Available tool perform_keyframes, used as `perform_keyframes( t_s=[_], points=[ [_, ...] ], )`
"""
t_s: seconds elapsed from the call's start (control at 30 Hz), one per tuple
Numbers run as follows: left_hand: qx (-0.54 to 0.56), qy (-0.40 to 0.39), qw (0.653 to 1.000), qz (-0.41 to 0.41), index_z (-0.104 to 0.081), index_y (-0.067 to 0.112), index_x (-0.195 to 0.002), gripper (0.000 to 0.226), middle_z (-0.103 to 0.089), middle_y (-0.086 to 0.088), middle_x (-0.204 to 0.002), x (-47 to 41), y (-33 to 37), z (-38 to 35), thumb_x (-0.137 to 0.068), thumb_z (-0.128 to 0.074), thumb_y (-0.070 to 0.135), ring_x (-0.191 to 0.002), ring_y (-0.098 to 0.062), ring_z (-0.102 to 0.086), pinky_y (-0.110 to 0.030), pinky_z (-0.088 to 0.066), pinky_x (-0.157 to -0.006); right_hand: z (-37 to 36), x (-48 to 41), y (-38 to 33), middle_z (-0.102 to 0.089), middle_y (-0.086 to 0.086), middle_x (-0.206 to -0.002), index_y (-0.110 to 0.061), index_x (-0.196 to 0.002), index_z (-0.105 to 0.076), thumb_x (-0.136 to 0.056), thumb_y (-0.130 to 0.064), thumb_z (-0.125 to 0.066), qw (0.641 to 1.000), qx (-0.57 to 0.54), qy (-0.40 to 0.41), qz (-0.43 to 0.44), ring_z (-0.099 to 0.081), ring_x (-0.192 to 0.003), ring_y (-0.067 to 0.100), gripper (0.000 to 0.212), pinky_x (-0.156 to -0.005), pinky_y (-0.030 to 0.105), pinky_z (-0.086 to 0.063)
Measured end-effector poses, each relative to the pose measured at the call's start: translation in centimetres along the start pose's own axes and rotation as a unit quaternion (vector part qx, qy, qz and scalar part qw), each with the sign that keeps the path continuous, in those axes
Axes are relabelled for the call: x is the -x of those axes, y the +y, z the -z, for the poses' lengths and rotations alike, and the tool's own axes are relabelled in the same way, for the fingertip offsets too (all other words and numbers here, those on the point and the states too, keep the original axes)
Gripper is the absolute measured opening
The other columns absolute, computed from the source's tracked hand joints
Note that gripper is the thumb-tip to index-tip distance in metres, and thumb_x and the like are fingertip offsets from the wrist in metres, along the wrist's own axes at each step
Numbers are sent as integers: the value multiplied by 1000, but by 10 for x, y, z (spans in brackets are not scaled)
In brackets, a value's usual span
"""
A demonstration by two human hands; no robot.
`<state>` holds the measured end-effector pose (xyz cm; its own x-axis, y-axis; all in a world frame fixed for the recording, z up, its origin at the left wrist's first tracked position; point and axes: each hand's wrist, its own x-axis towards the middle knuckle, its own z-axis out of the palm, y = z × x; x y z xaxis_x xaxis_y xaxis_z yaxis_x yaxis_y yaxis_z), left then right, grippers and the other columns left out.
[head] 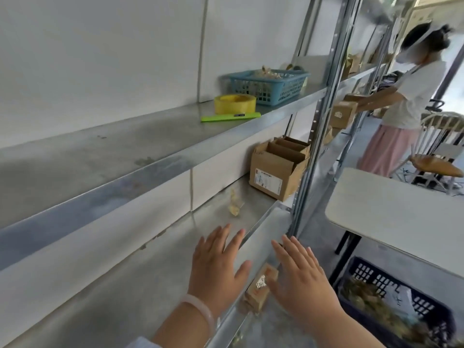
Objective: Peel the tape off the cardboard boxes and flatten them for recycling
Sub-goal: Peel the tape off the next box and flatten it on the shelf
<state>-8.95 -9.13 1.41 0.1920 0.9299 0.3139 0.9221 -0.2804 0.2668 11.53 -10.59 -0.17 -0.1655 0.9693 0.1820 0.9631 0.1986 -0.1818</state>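
The small cardboard box [261,285] sits by the front edge of the shelf [150,272], so a clumsy swipe could knock it off (I can't tell how firmly it rests). It lies between my left hand [216,270] and right hand [301,280], just beneath them, both spread flat and holding nothing; a bigger open box [278,169] stands farther along.

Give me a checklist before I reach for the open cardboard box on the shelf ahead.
1. Left hand free: ok, open, holding nothing.
2. Right hand free: ok, open, holding nothing.
3. Cardboard box flaps open: ok, standing up.
4. Tape left on box: cannot tell; only a printed label shows.
5. Path along shelf to box clear: not ok, a crumpled scrap lies between.
6. Tool available: ok, green cutter lies on the upper shelf beside the yellow tape roll.
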Motion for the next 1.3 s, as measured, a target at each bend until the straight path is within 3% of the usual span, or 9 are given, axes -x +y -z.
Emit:
perform_keyframes(
  t_s=[0.1,0.27,0.43,0.67,0.83,1.0,1.13,1.2,1.3],
  points=[
    [14,-8,1000,-6,-31,38,-148,64,-32,5,-155,-47,-1,-25,-88,-31,62,-143,-17,-28,-44,-20,-117,-8,-44,27,24,-21,-153,-56,-130,34,-87,-74,-25,1000,9,-3,-10,37,-134,-4,75,-103,20,34],
    [23,-21,999,-18,-2,48,-149,67,-7,13,-161,-123,-11,-61,-87,-17,68,-147,-9,-2,-34,4,-118,-5,-124,59,28,-23,-149,-58,-125,39,-86,-73,-19,1000,-14,-22,-16,44,-126,-8,71,-101,19,34],
    [39,-26,999,-20,2,50,-148,67,1,16,-161,-193,-10,-81,-85,-13,69,-146,-6,6,-31,10,-115,-8,-191,93,19,-22,-155,-45,-147,18,-90,-68,-30,998,-37,-11,-59,29,-138,-1,77,-111,26,20],
    [46,-73,996,-12,2,49,-148,67,4,17,-160,-244,7,-122,-86,-11,68,-145,-5,8,-32,2,-118,-17,-253,154,11,-16,-160,-39,-150,13,-94,-60,-38,981,-136,-1,-139,6,-148,11,78,-119,35,-4],
    [112,-77,989,60,-4,45,-150,70,-2,16,-160,-291,37,-146,-86,-19,69,-145,-5,1,-26,1,-116,-11,-311,209,2,-20,-158,-46,-148,9,-96,-54,-41,953,-265,17,-146,-6,-148,14,73,-117,37,-14],
    [259,-45,947,187,-13,37,-152,66,-11,15,-160,-340,76,-162,-95,-41,55,-146,-5,-7,-26,-12,-116,-10,-360,259,-35,-4,-150,-38,-144,-33,-100,-45,-41,881,-437,8,-179,-39,-130,15,45,-107,37,-33],
    [378,-34,880,284,-14,33,-153,69,-18,11,-159,-372,94,-166,-95,-43,55,-145,-10,-17,-32,-15,-119,-17,-387,275,-51,0,-138,-29,-133,-49,-103,-37,-35,862,-480,-74,-144,-45,-127,19,33,-111,37,-32],
    [442,-19,839,316,-28,41,-147,56,-34,16,-151,-376,103,-171,-95,-44,55,-138,-7,-32,-34,-28,-116,-21,-393,278,-53,0,-135,-32,-127,-51,-104,-39,-32,844,-505,-113,-140,-47,-128,23,31,-114,40,-32],
    [469,31,799,376,-48,51,-123,29,-55,21,-129,-375,109,-173,-95,-43,56,-123,-5,-49,-24,-42,-99,-23,-401,276,-56,-4,-126,-42,-106,-59,-102,-44,-30,829,-524,-161,-110,-51,-120,19,30,-105,31,-39]
  ],
)
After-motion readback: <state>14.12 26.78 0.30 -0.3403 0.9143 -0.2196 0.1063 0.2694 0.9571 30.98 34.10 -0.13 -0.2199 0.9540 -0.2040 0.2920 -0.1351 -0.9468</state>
